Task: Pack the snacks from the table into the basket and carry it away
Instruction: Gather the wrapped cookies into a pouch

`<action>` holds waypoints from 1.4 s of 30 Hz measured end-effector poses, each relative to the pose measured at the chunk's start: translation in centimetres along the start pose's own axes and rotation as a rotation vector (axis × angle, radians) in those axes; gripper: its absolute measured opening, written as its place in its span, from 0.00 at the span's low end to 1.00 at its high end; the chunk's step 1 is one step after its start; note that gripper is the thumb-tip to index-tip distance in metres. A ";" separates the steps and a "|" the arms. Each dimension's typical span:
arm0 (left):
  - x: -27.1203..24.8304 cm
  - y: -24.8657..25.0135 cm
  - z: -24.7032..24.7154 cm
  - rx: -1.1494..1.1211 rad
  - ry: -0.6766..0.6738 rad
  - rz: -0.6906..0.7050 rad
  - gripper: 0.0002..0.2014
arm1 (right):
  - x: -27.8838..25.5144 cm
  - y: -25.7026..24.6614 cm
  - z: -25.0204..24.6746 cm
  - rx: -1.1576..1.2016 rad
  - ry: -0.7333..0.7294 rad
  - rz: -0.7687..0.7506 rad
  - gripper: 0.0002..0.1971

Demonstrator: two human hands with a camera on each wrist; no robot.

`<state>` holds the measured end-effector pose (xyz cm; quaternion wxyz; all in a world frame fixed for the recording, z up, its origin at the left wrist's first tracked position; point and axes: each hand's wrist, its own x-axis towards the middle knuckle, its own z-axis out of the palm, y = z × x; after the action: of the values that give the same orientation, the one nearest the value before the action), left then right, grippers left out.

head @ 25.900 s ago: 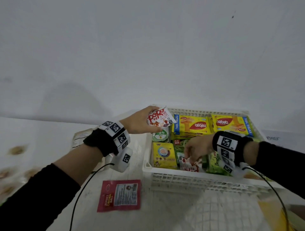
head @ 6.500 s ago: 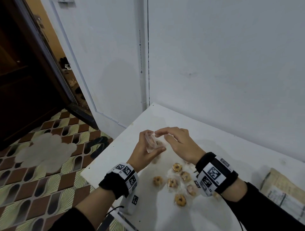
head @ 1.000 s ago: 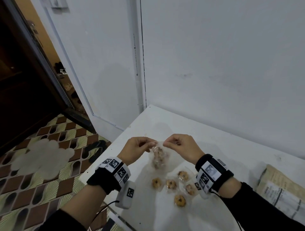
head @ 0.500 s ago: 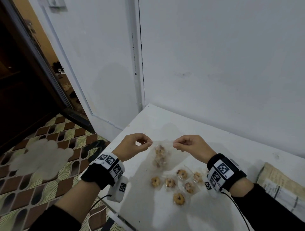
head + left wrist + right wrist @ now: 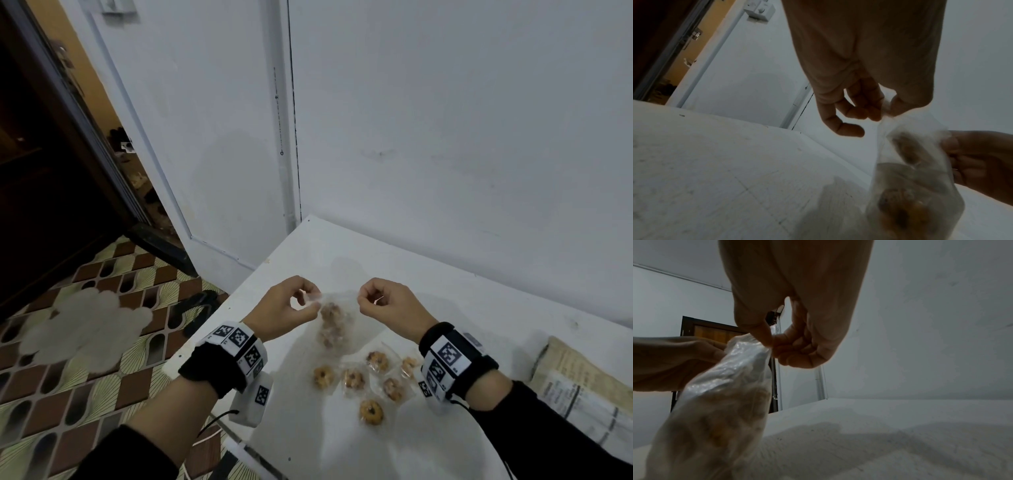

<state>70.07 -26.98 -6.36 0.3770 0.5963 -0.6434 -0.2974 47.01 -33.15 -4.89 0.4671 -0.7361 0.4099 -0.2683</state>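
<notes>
The left hand (image 5: 286, 313) and right hand (image 5: 390, 305) are each pinching an upper corner of a clear plastic bag (image 5: 337, 322), thumb against forefinger, the remaining fingers (image 5: 840, 125) curling loosely. The bag is hanging between the hands, above the white table (image 5: 342, 445), with several ring cookies (image 5: 330, 313) showing inside.

Handling judgement: the film is thin, limp and likely slick, and the load is light. The cookies are probably brittle, so squeezing the body of the bag is risking crumbs. The top edge, clear of the contents, is looking like the best place to hold.

Nearer the person than the bag, six individually wrapped ring cookies (image 5: 371, 412) are lying loose on the table. A paper-wrapped package (image 5: 579, 387) is lying to the bag's right, cut off by the frame edge.

The basket is not appearing in any view. Whether the bag mouth is open or sealed cannot be told; both wrist views are dim and blurring the contents.
</notes>
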 end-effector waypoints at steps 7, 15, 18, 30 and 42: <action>0.5 0.6 1.1 -0.056 -0.005 0.008 0.05 | 0.2 0.0 0.8 -0.079 -0.016 -0.069 0.04; 0.7 0.4 1.6 -0.081 -0.003 0.003 0.02 | 0.5 -0.1 1.3 -0.029 -0.055 -0.046 0.02; 0.8 0.6 1.9 -0.047 -0.009 0.024 0.02 | 0.6 -0.1 1.5 -0.029 -0.038 -0.073 0.01; 0.6 1.3 2.0 -0.020 -0.077 -0.016 0.06 | 0.7 -0.7 2.1 -0.249 -0.043 -0.167 0.02; 0.8 3.0 0.1 -0.146 -0.053 -0.030 0.04 | -2.0 -0.7 -0.8 -0.048 0.055 -0.017 0.05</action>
<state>68.37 -27.44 -3.81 0.3978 0.5686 -0.6208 -0.3649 45.64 -31.69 -3.96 0.4356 -0.7428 0.4226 -0.2826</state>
